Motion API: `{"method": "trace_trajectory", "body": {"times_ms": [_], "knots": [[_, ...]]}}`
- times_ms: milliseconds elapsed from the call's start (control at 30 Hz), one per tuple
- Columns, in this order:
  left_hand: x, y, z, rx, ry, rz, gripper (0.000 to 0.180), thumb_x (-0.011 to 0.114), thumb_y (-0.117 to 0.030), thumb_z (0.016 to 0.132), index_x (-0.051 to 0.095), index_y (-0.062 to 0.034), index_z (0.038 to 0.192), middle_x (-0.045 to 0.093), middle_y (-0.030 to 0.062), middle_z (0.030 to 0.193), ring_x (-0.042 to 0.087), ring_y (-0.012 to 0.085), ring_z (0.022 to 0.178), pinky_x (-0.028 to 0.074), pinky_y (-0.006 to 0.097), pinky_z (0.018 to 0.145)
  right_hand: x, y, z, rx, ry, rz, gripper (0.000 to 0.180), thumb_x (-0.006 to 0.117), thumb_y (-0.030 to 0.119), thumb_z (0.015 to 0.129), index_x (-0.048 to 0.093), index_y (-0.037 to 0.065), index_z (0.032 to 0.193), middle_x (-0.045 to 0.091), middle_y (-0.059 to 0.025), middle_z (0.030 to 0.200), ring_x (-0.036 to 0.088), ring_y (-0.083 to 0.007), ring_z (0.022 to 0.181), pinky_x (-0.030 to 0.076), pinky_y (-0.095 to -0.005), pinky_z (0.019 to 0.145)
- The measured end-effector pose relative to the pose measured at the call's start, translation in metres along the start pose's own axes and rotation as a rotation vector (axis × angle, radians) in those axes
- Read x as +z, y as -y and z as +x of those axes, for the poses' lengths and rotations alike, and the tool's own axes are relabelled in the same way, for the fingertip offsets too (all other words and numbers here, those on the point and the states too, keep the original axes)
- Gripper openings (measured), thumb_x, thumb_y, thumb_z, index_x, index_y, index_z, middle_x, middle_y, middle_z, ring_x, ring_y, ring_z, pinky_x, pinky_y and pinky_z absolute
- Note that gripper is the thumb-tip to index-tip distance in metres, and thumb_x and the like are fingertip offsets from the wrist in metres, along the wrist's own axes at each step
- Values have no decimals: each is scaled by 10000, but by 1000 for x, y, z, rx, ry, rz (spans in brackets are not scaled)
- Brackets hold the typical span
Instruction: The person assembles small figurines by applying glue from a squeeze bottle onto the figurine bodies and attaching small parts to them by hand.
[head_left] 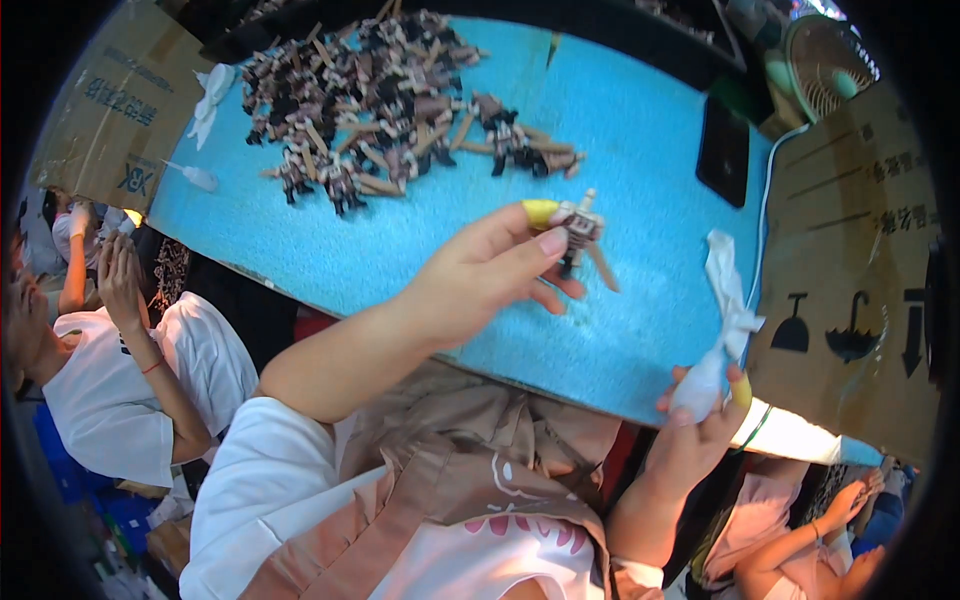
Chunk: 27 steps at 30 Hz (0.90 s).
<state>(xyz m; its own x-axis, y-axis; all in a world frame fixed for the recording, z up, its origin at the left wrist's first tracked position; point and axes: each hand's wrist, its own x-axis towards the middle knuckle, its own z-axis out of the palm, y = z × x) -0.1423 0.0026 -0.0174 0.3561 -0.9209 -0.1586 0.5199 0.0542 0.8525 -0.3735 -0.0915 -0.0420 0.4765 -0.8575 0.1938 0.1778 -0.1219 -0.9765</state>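
My left hand (pixel 475 265) pinches a small toy figure (pixel 580 226) upright between thumb and fingers, above the blue tabletop (pixel 480 300). The figure is grey-white and dark, with a peg on top and a tan stick-like piece jutting down at its side. At the table's near right edge, my right hand (pixel 695 440) is closed round a white squeeze bottle (pixel 698 385). A white cloth or tissue (pixel 726 280) is wrapped about the bottle's upper end, hiding its tip. Both hands wear a yellow finger cover. A heap of similar figures (pixel 370 100) lies at the far left.
A dark phone (pixel 722 152) lies at the far right beside a white cable (pixel 766 210). Cardboard boxes stand right (pixel 850 270) and left (pixel 115 110). Another small bottle (pixel 198 178) and a white cloth (pixel 210 105) lie far left. A fan (pixel 825 65) stands behind. People sit on both sides.
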Motion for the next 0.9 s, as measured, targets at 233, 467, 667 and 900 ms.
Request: {"method": "trace_trajectory", "body": {"times_ms": [233, 467, 667, 900], "knots": [[45, 64, -8, 98, 119, 31, 337, 558, -38, 861, 448, -16, 1180, 548, 81, 1014, 580, 164, 866, 477, 267, 716, -11, 12, -12, 92, 14, 560, 452, 553, 289, 848, 413, 43, 1202, 444, -26, 735, 379, -102, 567, 281, -247, 523], [45, 73, -2, 411, 153, 566, 310, 675, -61, 768, 536, -11, 1040, 565, 82, 947, 559, 142, 796, 437, 246, 672, 8, 11, -32, -547, -214, 166, 255, 594, 211, 789, 444, 85, 953, 385, -1, 635, 318, -134, 508, 239, -297, 521], [46, 80, -3, 544, 110, 602, 295, 702, -71, 737, 566, -21, 994, 556, 86, 897, 555, 176, 771, 429, 258, 653, 3, 9, -41, -556, -91, -126, 208, 557, 214, 809, 460, 112, 961, 397, -19, 630, 329, -156, 494, 239, -315, 502], [45, 78, -2, 562, 143, 610, 299, 698, -50, 735, 561, -13, 998, 543, 88, 922, 554, 168, 800, 436, 257, 662, 3, 8, -41, -601, -80, -207, 173, 503, 237, 864, 466, 121, 987, 394, -20, 632, 343, -160, 504, 249, -316, 511]]}}
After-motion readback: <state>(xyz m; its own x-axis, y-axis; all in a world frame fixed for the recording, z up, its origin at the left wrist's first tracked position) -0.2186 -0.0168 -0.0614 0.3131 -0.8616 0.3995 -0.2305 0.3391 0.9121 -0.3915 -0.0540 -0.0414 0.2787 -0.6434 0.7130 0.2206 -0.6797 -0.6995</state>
